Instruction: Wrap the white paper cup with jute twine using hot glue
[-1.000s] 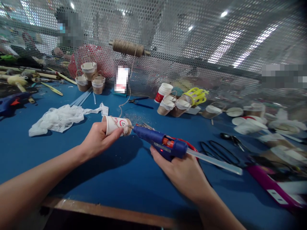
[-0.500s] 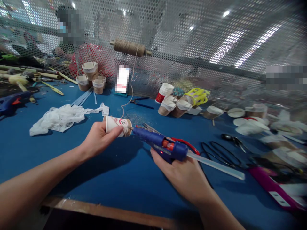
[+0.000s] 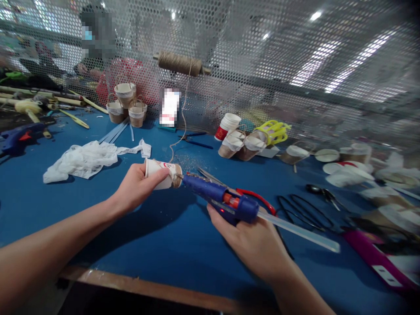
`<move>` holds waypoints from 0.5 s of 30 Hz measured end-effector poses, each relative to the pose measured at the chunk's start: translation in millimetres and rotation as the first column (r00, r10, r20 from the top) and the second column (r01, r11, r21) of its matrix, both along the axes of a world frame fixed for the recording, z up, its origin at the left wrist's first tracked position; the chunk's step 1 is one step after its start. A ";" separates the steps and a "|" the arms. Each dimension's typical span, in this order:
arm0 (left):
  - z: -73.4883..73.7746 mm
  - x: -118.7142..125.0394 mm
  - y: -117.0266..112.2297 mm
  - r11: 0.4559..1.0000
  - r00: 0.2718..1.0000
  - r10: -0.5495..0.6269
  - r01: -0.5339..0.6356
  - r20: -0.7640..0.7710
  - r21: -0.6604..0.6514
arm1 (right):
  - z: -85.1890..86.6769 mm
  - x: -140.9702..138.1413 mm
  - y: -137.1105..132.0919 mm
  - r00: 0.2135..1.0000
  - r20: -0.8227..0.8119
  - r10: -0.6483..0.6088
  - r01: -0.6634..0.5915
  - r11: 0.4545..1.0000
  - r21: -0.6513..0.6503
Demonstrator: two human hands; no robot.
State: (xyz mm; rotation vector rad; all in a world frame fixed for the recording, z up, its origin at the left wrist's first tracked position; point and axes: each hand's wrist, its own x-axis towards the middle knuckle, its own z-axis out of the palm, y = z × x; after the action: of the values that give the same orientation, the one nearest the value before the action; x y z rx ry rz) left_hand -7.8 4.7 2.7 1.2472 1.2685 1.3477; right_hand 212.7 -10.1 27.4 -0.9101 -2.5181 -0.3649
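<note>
- Left hand (image 3: 138, 181): pinching a paper cup (image 3: 165, 182), thumb along its side, other fingers mostly hidden.
- The cup is held above the blue table (image 3: 147, 258), tipped on its side; its long axis runs left to right, rim leftward, twine-wrapped end rightward.
- Right hand (image 3: 251, 236): wrapped around the grip of a blue glue gun (image 3: 210, 192).
- The gun's nozzle points left at the wrapped end; whether they touch is unclear. Its long axis slopes down rightward, a glue stick (image 3: 300, 232) jutting from the rear.
- Beyond: red-handled scissors (image 3: 259, 199), crumpled white fabric (image 3: 82, 162), and a twine spool (image 3: 180, 64) trailing string (image 3: 184, 109) toward the cup.
</note>
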 end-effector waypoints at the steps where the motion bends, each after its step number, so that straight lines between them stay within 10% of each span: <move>1: 0.0 0.1 0.0 1.000 1.000 -0.002 0.002 0.013 -0.008 | 1.2 -0.5 -0.1 1.000 -0.005 0.004 -0.004 1.000 -0.012; 15: 6.9 5.6 -0.8 0.977 0.954 0.004 0.060 0.301 -0.203 | 7.1 -6.5 -1.9 0.996 -0.059 -0.060 0.052 0.990 -0.135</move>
State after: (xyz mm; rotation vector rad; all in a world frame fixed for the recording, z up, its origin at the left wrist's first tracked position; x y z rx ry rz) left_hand -2.2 3.9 9.6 0.8730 1.1390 1.2886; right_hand 206.2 -12.0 34.5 -1.0284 -2.4870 -0.1838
